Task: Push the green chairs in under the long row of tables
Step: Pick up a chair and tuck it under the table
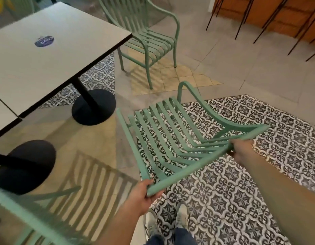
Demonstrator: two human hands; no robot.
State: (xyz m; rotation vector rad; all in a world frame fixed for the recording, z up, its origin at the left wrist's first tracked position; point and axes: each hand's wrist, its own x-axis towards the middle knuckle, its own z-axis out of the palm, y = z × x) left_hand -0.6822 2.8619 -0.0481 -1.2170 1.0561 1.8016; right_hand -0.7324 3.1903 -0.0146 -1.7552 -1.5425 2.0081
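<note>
Patterned floor tiles lie beneath a green slatted chair [171, 138] whose top rail both hands grip, left hand [144, 193] and right hand [241, 149] fingers curled round it; the bench [47, 55] lies forward-left of the fingers.

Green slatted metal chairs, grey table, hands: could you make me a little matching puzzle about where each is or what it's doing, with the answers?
Things:
1. Tilted green slatted metal chair
2. Upright green slatted metal chair
3. Round black table base
4. Blue round sticker

States:
A. on the grey tabletop
B. gripped by left hand and right hand
C. standing beyond the table's far corner
D. on the floor under the table

Pairs: 1-B, 2-C, 3-D, 4-A
</note>
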